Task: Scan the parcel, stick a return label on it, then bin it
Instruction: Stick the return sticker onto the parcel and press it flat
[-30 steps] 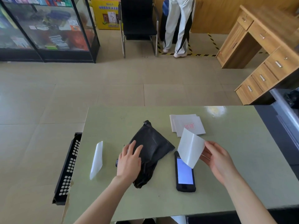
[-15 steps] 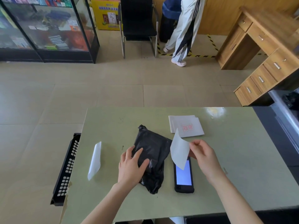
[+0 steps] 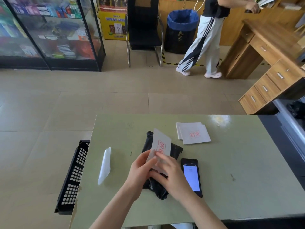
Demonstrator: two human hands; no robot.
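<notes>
Both bare forearms reached forward from the lower edge and converged at the middle. The left hand (image 3: 140, 169) curled with its fingers closed in a pinch (thumb uppermost), touching the right hand (image 3: 171, 176), which lay palm-down, knuckles up, fingers bent forward and pressed together.

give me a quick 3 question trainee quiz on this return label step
1. True or false: the return label already lies flat, fully stuck, on the black parcel.
2. Which hands hold the label? A) left only B) right only C) both
3. What lies on the table just right of the parcel, screen lit?

Key
1. False: the label stands up off the parcel, gripped at its lower end.
2. C: the left hand and right hand meet at its lower end.
3. The handheld scanner, screen up. The spare labels lie farther back, and the peeled backing strip lies to the left.
</notes>
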